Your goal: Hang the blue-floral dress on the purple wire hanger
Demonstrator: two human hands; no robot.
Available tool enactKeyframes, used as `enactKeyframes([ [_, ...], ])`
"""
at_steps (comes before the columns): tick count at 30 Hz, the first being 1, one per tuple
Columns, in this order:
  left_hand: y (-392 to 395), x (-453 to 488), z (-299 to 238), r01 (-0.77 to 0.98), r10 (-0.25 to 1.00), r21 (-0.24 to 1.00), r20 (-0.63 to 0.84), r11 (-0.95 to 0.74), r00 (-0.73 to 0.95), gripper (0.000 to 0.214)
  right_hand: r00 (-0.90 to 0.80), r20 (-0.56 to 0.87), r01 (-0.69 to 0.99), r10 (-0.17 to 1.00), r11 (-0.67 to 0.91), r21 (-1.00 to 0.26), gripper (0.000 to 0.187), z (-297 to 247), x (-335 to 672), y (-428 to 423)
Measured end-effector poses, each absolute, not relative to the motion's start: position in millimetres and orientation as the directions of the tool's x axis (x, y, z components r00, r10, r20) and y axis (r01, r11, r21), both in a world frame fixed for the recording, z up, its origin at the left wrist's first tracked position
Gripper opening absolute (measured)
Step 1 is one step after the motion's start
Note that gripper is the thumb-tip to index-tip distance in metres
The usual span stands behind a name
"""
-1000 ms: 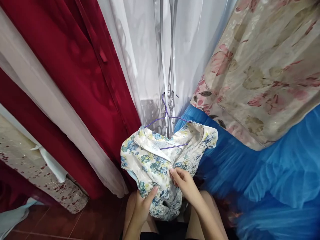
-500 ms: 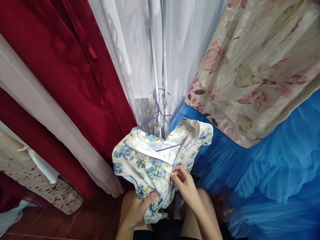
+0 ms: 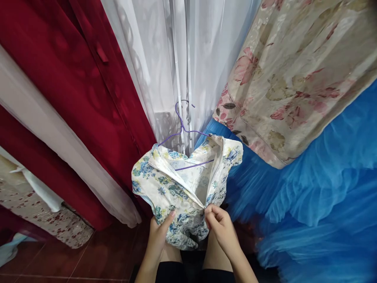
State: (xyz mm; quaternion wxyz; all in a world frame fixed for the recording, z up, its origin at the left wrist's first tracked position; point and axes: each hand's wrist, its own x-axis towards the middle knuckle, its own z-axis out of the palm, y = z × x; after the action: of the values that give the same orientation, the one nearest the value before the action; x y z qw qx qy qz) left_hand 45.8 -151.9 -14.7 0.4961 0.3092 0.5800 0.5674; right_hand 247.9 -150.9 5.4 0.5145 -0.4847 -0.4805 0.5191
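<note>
A white short-sleeved top (image 3: 167, 186) with blue and yellow flowers hangs on a thin purple hanger (image 3: 182, 127) in front of me. Its neck gapes in a deep V. My left hand (image 3: 160, 230) grips the left side of the top lower down, thumb over the cloth and the other fingers behind it. At the point of the V, my right hand (image 3: 219, 222) is closed in a pinch on what looks like the zipper pull; the fingertips cover most of it. The lower part of the top is bunched above my knees.
Long white cloth (image 3: 147, 51) with narrow ribbons hangs behind the hanger. Dark red cloth (image 3: 73, 90) hangs at the left. Cloth with pink flowers (image 3: 294, 86) and ruffled blue tulle (image 3: 309, 196) fill the right. Reddish floor tiles (image 3: 88, 255) show below.
My right hand has moved down a little along the front of the top, and the V has grown deeper and wider. My left hand has shifted slightly left and keeps its hold.
</note>
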Motion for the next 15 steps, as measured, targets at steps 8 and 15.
enactKeyframes([
  [8,-153.7,32.1,-22.7,-0.033,0.947,0.999,0.019,-0.032,-0.320,0.069,-0.028,-0.044,-0.069,0.999,-0.046,-0.997,0.046,23.0,240.7,-150.6],
  [15,-170.0,62.3,-17.1,0.375,0.820,0.897,0.390,-0.235,-0.419,0.060,-0.025,-0.065,-0.089,0.998,-0.067,-0.994,0.046,23.0,233.2,-161.1],
])
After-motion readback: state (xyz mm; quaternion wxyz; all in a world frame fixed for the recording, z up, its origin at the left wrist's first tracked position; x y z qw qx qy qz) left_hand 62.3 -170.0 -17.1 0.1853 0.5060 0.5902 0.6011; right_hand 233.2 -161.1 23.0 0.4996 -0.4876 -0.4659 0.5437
